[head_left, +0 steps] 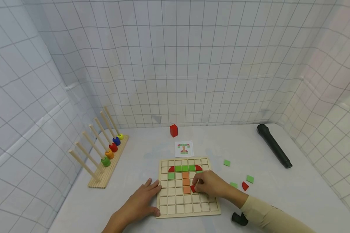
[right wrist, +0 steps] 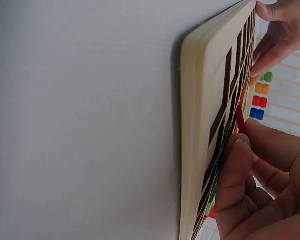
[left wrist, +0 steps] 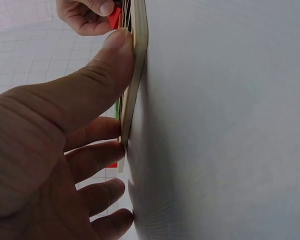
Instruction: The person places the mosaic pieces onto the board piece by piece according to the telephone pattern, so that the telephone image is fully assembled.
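Note:
A wooden grid board [head_left: 175, 207] lies on the table, holding green squares [head_left: 185, 168], orange squares [head_left: 186, 182] and red quarter-circle tiles [head_left: 171, 169] in its upper and middle cells. My right hand [head_left: 210, 184] pinches a red quarter-circle tile [right wrist: 241, 120] between thumb and finger, tilted at a cell just right of the lowest orange square. My left hand [head_left: 141, 201] rests at the board's left edge; in the left wrist view its thumb and fingers [left wrist: 97, 155] touch the rim, spread and fairly straight. Part of the board's right side is hidden under my right hand.
Loose green tiles [head_left: 227, 162] and a red quarter-circle [head_left: 245, 186] lie right of the board. Behind it are a pattern card [head_left: 184, 149] and a red block [head_left: 173, 130]. A peg rack [head_left: 113, 171] stands left, a black microphone [head_left: 274, 145] right, a black object [head_left: 239, 219] near the right sleeve.

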`<move>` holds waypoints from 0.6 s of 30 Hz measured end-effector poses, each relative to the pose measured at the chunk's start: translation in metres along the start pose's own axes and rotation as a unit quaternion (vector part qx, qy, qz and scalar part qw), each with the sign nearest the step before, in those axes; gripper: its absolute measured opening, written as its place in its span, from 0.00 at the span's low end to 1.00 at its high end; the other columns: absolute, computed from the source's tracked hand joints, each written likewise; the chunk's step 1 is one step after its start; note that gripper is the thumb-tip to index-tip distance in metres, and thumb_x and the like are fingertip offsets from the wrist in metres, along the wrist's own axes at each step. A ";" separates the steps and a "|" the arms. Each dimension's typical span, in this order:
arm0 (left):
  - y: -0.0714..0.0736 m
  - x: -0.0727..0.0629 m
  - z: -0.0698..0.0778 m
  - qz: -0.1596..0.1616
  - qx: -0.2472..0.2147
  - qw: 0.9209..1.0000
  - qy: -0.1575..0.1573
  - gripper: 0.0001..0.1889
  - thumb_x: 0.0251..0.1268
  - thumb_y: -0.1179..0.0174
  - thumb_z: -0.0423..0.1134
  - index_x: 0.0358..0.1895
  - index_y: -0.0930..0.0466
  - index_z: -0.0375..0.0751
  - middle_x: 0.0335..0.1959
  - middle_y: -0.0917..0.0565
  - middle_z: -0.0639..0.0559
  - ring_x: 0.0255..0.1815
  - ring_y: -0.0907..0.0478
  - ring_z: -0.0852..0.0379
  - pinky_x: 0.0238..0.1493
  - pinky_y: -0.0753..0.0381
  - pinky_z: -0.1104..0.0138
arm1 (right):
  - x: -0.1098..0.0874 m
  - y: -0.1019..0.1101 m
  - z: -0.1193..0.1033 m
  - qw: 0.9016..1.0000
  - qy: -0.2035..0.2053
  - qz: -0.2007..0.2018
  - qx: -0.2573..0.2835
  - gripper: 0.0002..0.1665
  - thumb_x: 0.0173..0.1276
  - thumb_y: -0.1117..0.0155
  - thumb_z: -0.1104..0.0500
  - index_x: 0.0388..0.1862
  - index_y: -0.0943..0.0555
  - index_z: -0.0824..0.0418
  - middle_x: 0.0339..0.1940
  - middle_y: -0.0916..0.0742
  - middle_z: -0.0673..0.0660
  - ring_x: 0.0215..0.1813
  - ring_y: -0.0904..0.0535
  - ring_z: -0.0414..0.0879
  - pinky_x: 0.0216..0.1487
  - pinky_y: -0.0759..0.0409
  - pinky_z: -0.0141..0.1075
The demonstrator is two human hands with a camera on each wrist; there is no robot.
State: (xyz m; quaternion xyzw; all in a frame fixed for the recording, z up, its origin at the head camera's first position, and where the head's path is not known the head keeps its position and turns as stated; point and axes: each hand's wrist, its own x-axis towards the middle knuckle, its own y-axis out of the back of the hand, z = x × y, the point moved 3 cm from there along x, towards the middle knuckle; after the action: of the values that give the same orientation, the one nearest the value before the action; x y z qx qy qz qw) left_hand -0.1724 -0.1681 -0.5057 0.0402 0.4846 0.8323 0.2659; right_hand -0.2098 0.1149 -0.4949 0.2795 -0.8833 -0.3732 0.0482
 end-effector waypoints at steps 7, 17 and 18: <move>0.000 0.001 0.000 -0.002 0.002 1.000 0.003 0.49 0.40 0.20 0.53 0.70 0.26 0.38 0.77 0.32 0.41 0.80 0.46 0.31 0.73 0.39 0.36 | 0.000 -0.002 -0.002 1.000 0.000 0.011 -0.013 0.04 0.67 0.31 0.63 0.33 0.17 0.55 0.19 0.20 0.43 0.23 0.28 0.34 0.24 0.29 0.28; 0.000 0.000 0.000 0.000 -0.004 1.000 0.003 0.49 0.40 0.19 0.52 0.70 0.26 0.37 0.77 0.32 0.41 0.80 0.47 0.31 0.73 0.40 0.35 | 0.000 -0.007 -0.001 0.998 -0.003 0.038 -0.051 0.12 0.66 0.31 0.61 0.24 0.21 0.51 0.19 0.22 0.42 0.23 0.30 0.34 0.24 0.31 0.28; 0.000 0.000 0.000 0.000 -0.004 1.000 0.003 0.49 0.40 0.19 0.52 0.70 0.26 0.37 0.77 0.32 0.41 0.80 0.47 0.31 0.73 0.40 0.35 | 0.000 -0.007 -0.001 0.998 -0.005 0.039 -0.054 0.12 0.66 0.31 0.61 0.24 0.22 0.51 0.19 0.22 0.42 0.23 0.30 0.34 0.24 0.32 0.28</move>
State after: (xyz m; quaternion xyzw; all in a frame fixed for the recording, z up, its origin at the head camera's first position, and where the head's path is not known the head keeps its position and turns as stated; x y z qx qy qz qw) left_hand -0.1727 -0.1678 -0.5060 0.0369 0.4821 0.8344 0.2645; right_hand -0.2061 0.1102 -0.4988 0.2404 -0.8721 -0.4198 0.0734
